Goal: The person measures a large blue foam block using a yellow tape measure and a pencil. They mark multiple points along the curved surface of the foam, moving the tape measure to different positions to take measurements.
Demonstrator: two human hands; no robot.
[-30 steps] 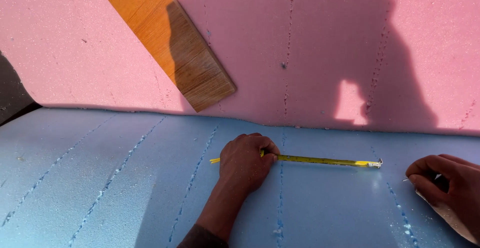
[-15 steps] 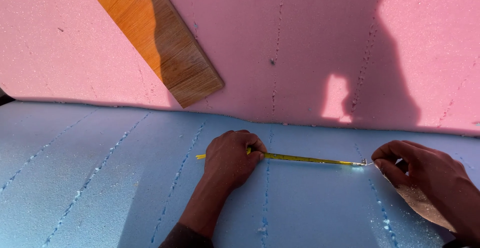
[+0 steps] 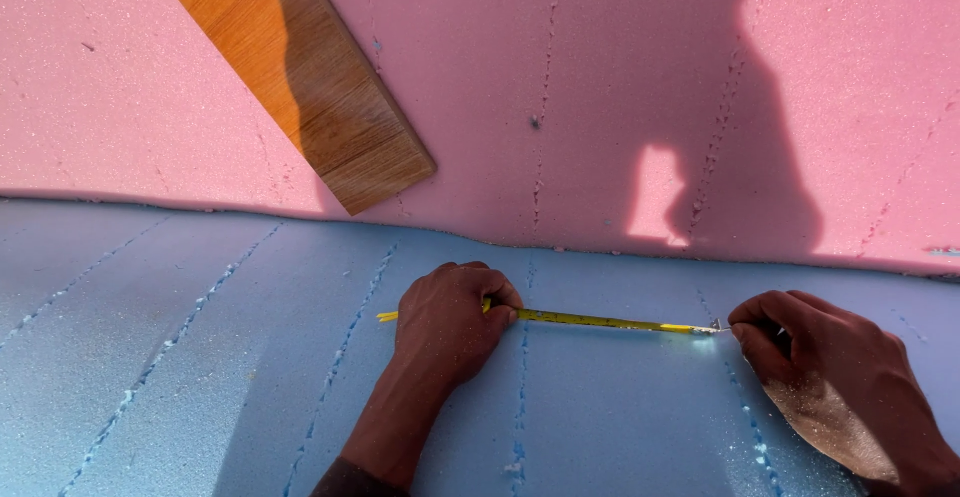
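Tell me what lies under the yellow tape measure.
The yellow tape measure lies flat on the blue foam sheet. The left hand covers part of the tape; the right hand is at its hook end.

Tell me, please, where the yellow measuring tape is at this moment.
In the head view, the yellow measuring tape lies flat on the blue foam sheet, stretched between the left hand and the right hand, just below the pink foam sheet.

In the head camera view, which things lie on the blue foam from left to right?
left hand → yellow tape measure blade → metal end hook → right hand
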